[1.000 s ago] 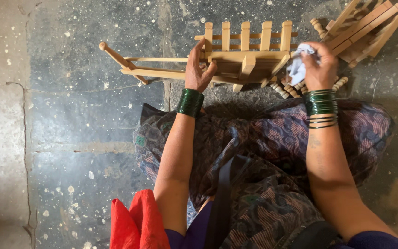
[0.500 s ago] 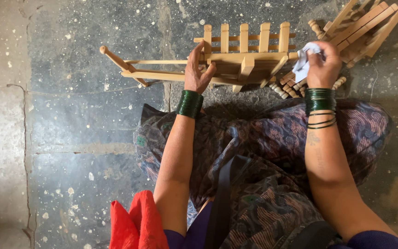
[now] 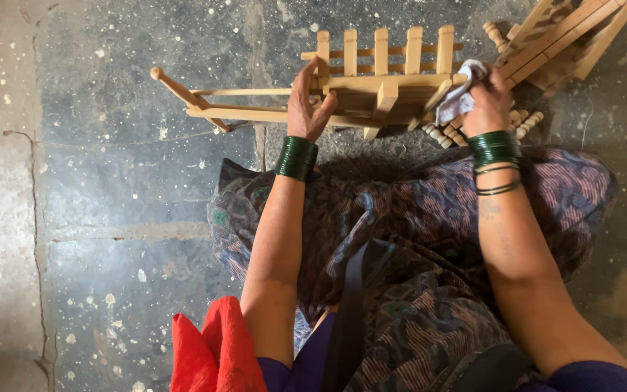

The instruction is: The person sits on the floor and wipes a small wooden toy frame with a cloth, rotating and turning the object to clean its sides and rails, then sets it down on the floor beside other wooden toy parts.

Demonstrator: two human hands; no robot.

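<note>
From the head camera, the left hand (image 3: pixel 308 98) is curled around the front rail of a pale unfinished wooden frame with a row of short upright slats (image 3: pixel 371 83), which lies on the dark speckled stone floor (image 3: pixel 132 196) just beyond the knees, its long knob-ended handle (image 3: pixel 183 91) sticking out to the left of that hand. The right hand (image 3: pixel 489 105) is closed on a small crumpled white cloth (image 3: pixel 459 98), pressing it against the frame's right end. A stack of similar wooden pieces (image 3: pixel 560 36) crowds the space just right of this hand, with turned pegs (image 3: pixel 524 122) beneath, while the floor left of the left hand lies open.

hands (image 3: pixel 306 101): 2 | wooden toy cart (image 3: pixel 371 91): 1 (four pickets) | white cloth (image 3: pixel 457 98): 1
</note>
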